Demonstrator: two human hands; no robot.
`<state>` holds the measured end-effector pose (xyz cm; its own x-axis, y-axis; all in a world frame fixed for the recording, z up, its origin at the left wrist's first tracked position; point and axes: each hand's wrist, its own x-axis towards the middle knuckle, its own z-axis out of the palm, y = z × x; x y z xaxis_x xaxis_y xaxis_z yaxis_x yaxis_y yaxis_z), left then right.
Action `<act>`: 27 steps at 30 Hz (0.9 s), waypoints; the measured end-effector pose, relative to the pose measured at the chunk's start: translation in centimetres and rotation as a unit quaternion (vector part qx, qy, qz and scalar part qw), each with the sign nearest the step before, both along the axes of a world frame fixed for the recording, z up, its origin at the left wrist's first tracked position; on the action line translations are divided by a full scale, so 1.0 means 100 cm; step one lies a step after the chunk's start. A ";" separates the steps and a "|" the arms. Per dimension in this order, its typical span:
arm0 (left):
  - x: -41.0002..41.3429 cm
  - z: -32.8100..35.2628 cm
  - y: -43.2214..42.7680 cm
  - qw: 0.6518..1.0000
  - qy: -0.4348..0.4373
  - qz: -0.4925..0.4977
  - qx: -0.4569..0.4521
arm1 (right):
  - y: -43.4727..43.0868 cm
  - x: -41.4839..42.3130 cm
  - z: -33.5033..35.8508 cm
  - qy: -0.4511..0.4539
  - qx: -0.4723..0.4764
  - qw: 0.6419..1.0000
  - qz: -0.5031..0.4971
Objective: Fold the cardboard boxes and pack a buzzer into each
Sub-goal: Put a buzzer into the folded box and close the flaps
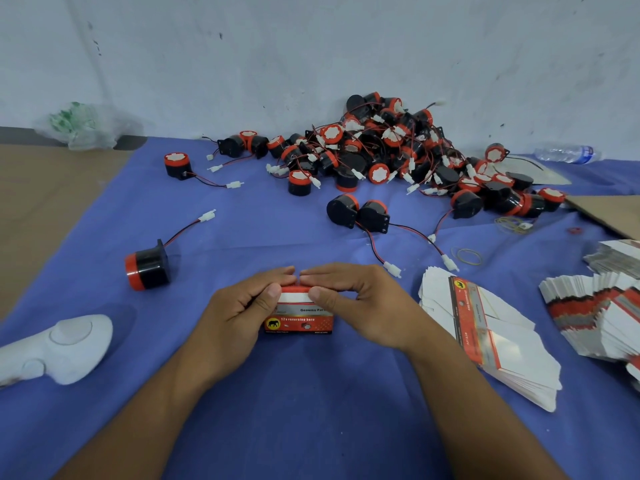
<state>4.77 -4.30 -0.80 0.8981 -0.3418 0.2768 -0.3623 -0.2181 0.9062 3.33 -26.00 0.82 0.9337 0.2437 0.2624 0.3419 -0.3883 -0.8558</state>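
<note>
Presently the left hand (247, 308) and the right hand (362, 306) are both gripping a small red box (299, 322), one at each end. Their fingers are curling over its far top edge, with the fingertips nearly meeting above it. Both thumbs are pressing on the white flap running along the top of the box. The box is sitting on the blue cloth (311, 417) in the near middle, and its printed front with an elephant mark is facing the person. What is lying inside the box cannot be told.

Just right of the right hand, a fanned stack of flat boxes (485, 337) is lying on the cloth, and a second stack (595, 313) is spreading out beyond it at the right edge. To the left, a single buzzer (149, 268) is lying on its side, its wire trailing away from the hands. A white plastic device (59, 344) is resting at the near left.

Farther back, two buzzers (356, 214) are lying side by side, touching. A few rubber bands (467, 256) are lying to their right. A big pile of buzzers (398, 150) is heaping up against the wall, with a water bottle (568, 154) lying to its right.
</note>
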 end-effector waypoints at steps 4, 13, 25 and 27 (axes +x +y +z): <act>-0.002 0.000 0.003 0.999 -0.025 -0.004 0.028 | 0.003 -0.001 -0.001 0.008 -0.028 0.999 0.026; -0.003 0.001 0.001 0.982 -0.130 0.019 0.134 | 0.004 -0.001 -0.002 0.150 0.108 0.982 0.048; 0.002 -0.008 0.001 0.977 -0.143 -0.016 0.155 | 0.003 0.001 -0.002 0.165 0.085 0.982 0.024; 0.002 -0.009 0.000 0.976 -0.144 -0.006 0.160 | 0.007 -0.002 -0.002 0.134 0.037 0.990 0.021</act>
<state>5.01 -4.29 -1.68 0.7939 -0.4621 0.3953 -0.5969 -0.4678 0.6519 3.12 -25.28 0.63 0.9617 0.2728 0.0259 0.1136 -0.3107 -0.9437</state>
